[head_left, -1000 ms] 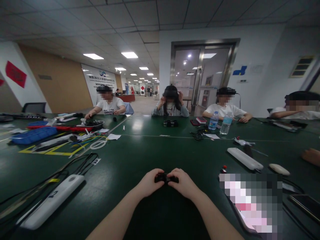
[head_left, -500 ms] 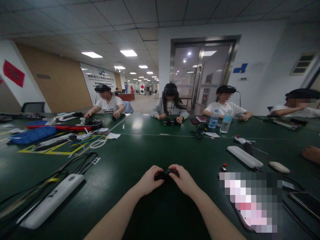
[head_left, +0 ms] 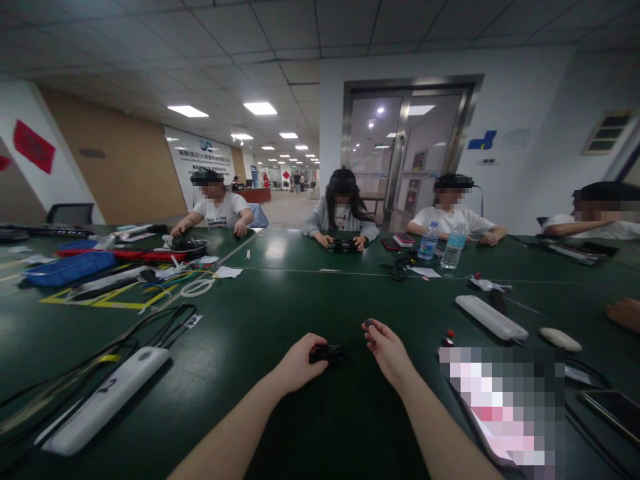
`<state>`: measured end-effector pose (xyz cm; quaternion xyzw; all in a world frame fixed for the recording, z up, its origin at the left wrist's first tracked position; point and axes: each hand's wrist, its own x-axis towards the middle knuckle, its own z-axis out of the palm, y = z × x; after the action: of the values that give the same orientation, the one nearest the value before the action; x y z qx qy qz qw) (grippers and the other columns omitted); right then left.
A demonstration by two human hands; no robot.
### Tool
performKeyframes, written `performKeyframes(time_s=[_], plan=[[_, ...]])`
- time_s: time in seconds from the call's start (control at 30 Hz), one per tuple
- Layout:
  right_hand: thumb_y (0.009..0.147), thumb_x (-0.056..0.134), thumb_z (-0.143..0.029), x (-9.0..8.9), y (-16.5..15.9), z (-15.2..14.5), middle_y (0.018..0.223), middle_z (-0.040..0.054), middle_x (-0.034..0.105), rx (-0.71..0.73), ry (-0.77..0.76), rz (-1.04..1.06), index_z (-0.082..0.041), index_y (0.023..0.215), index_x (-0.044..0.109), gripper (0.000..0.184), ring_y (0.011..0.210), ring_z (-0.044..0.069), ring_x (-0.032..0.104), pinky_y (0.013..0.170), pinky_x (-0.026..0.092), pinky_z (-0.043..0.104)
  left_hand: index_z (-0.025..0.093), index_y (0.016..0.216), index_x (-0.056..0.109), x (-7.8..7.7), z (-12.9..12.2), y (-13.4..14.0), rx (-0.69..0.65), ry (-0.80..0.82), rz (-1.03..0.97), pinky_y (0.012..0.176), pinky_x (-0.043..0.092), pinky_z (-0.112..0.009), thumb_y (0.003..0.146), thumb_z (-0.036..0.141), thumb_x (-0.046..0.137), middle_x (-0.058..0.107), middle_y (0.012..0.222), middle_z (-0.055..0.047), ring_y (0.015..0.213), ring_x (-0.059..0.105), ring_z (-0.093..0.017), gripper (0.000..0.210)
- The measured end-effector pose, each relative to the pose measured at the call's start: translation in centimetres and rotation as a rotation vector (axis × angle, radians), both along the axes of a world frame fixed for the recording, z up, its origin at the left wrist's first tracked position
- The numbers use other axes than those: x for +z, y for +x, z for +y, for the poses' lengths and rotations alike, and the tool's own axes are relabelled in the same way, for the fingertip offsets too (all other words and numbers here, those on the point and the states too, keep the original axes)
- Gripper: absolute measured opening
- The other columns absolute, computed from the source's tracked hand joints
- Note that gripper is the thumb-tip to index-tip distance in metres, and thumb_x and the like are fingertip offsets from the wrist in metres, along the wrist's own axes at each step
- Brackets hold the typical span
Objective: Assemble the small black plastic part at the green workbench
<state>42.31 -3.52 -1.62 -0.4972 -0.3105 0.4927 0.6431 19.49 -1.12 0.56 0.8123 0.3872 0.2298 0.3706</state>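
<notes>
A small black device (head_left: 331, 353) lies low over the green table, its left end gripped between the thumb and fingers of my left hand (head_left: 303, 362). The dark table makes its exact shape hard to read. To its right, and apart from it, my right hand (head_left: 387, 348) is raised a little. Its thumb and fingertips pinch a tiny dark grey piece (head_left: 369, 323), too small to name.
On my left lies a white power strip (head_left: 115, 393) with black cables. A blue tray (head_left: 70, 268) sits farther left. To my right are a phone with a blurred screen (head_left: 493, 407), another white power strip (head_left: 491, 317) and water bottles (head_left: 454, 247). Several people sit around the table.
My right hand has moved off the black device, to the right and slightly up, with a small piece between its fingertips. My left hand keeps its hold on the device.
</notes>
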Motion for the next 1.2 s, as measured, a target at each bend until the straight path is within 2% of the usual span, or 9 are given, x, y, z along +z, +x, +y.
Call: performKeyframes(time_s=[0.13, 0.37, 0.6, 0.73, 0.9, 1.2], plan=[[0.069, 0.061, -0.029, 0.4, 0.1, -0.2, 0.095, 0.0027, 0.062, -0.006, -0.023, 0.113, -0.024, 0.091, 0.06, 0.022, 0.076, 0.015, 0.058, 0.062, 0.048, 0.027, 0.023, 0.109, 0.049, -0.2, 0.0, -0.1, 0.035, -0.027, -0.001, 0.085, 0.042, -0.032, 0.069, 0.029, 0.058, 0.053, 0.11, -0.003, 0.099, 0.051, -0.018, 0.041], [0.069, 0.063, -0.023, 1.0, -0.2, -0.4, 0.09, 0.0009, 0.063, -0.016, -0.03, 0.193, -0.024, 0.088, 0.062, 0.019, 0.071, 0.011, 0.056, 0.058, 0.047, 0.021, 0.024, 0.113, 0.047, -0.5, 0.1, -0.1, 0.031, -0.049, -0.014, 0.087, 0.04, -0.035, 0.069, 0.027, 0.057, 0.053, 0.112, -0.004, 0.102, 0.05, -0.018, 0.045], [0.07, 0.063, -0.021, 1.9, -0.5, -0.9, 0.086, 0.001, 0.063, -0.026, -0.041, 0.254, -0.022, 0.084, 0.063, 0.013, 0.068, 0.009, 0.055, 0.057, 0.046, 0.018, 0.023, 0.109, 0.053, 0.4, -0.2, 0.0, -0.004, 0.017, -0.026, 0.089, 0.04, -0.034, 0.07, 0.028, 0.056, 0.051, 0.113, -0.004, 0.1, 0.05, -0.018, 0.039], [0.071, 0.062, -0.021, 2.3, -0.6, -1.1, 0.085, 0.0009, 0.062, -0.028, -0.055, 0.249, -0.022, 0.084, 0.063, 0.013, 0.067, 0.009, 0.055, 0.057, 0.046, 0.018, 0.022, 0.114, 0.051, 0.1, 0.1, -0.1, -0.018, 0.01, -0.032, 0.089, 0.04, -0.032, 0.071, 0.025, 0.054, 0.048, 0.117, -0.005, 0.1, 0.05, -0.017, 0.043], [0.069, 0.064, -0.029, 1.8, -0.3, -0.9, 0.086, 0.0006, 0.062, -0.015, -0.045, 0.199, -0.024, 0.086, 0.062, 0.017, 0.071, 0.011, 0.057, 0.061, 0.048, 0.023, 0.022, 0.119, 0.046, -0.5, 0.4, -0.2, -0.036, -0.014, -0.021, 0.087, 0.042, -0.03, 0.072, 0.025, 0.054, 0.045, 0.119, -0.005, 0.099, 0.05, -0.016, 0.048], [0.069, 0.062, -0.037, 1.4, -0.1, -0.7, 0.092, 0.0029, 0.061, -0.003, -0.03, 0.056, -0.025, 0.092, 0.06, 0.026, 0.079, 0.017, 0.059, 0.063, 0.05, 0.029, 0.021, 0.108, 0.053, 0.8, -0.4, -0.1, -0.068, 0.013, 0.031, 0.085, 0.042, -0.029, 0.072, 0.024, 0.052, 0.045, 0.116, -0.005, 0.097, 0.05, -0.015, 0.037]])
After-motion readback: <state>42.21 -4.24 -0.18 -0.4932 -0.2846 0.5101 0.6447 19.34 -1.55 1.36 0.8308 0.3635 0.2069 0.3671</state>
